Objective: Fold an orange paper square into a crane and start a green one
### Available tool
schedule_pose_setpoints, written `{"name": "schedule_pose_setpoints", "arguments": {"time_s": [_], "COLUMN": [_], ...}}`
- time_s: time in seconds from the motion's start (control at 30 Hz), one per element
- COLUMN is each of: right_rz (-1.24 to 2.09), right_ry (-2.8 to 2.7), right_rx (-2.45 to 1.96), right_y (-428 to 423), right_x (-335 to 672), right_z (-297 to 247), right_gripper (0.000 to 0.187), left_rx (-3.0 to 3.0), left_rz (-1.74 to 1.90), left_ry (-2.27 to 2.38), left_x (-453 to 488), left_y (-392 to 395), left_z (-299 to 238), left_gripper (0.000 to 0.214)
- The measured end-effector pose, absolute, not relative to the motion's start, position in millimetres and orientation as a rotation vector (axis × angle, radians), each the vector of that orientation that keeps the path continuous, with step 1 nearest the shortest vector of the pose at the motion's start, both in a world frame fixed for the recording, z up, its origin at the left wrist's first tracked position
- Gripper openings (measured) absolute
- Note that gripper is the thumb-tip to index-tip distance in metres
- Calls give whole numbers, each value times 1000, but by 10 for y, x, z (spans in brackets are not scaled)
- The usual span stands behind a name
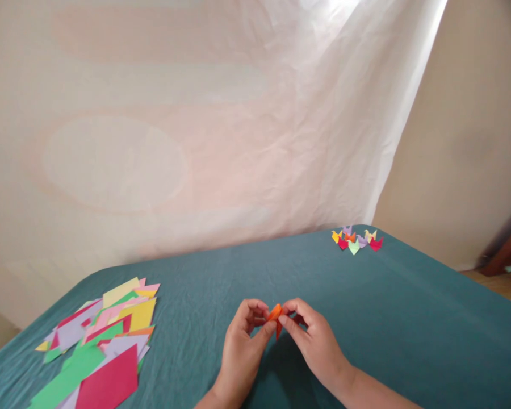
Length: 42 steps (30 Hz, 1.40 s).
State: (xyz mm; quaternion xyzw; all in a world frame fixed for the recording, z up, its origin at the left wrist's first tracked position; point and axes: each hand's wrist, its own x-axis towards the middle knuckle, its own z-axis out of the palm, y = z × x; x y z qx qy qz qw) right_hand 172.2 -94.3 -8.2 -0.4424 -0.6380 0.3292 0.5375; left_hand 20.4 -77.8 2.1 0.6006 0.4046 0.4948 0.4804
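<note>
Positions are recorded relative to the pile of paper sheets (pixel 97 343) on the green-covered counter (pixel 221 278). The folded orange paper piece (pixel 276 313) is located to the right of the pile, held between two bare hands; one narrow point of it hangs downward, and whether that tip touches the counter cannot be determined. The left hand (pixel 243 343), the nearer of the two to the pile, rises steeply from the wrist with its back outward; its fingers are bent inward, and thumb and forefinger pinch the piece's left side. The right hand (pixel 317 339), farther from the pile, comes in on a slanting forearm, fingers likewise curled, thumb and forefinger gripping the right side. The two sets of fingertips sit close together, nearly meeting across the paper. The pile itself consists of loosely overlapped sheets in plain red, green, yellow, lilac, pink and orange. Well to the right of the pile and farther back, near the counter's far edge, stands a close cluster of small folded paper birds (pixel 354 247) in assorted colours. Behind the pile hangs a pale, creased backdrop (pixel 238 142).
</note>
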Motion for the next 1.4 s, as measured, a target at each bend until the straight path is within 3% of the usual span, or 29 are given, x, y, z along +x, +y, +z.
{"name": "schedule_pose_setpoints", "arguments": {"time_s": [0.23, 0.43, 0.83, 1.2, 1.4], "right_rz": [812, 928, 1053, 1046, 965], "right_ry": [-1468, -1396, -1353, -1352, -1355], "right_rx": [-1079, -1127, -1059, -1063, -1085], "right_y": [-949, -916, -880, -887, -872], "right_x": [1723, 1745, 1752, 1741, 1750], "right_z": [-78, -98, -122, -142, -172], "right_gripper": [13, 22, 19, 17, 25], "left_rx": [1359, 1286, 1216, 1313, 1144], "left_rz": [970, 988, 960, 978, 953], "left_ry": [942, 980, 913, 1010, 944], "left_x": [195, 174, 181, 197, 207], "left_y": [-717, -710, -697, -701, -691], "left_z": [-21, -11, -2, -16, -48], "left_gripper": [20, 22, 32, 30, 31]}}
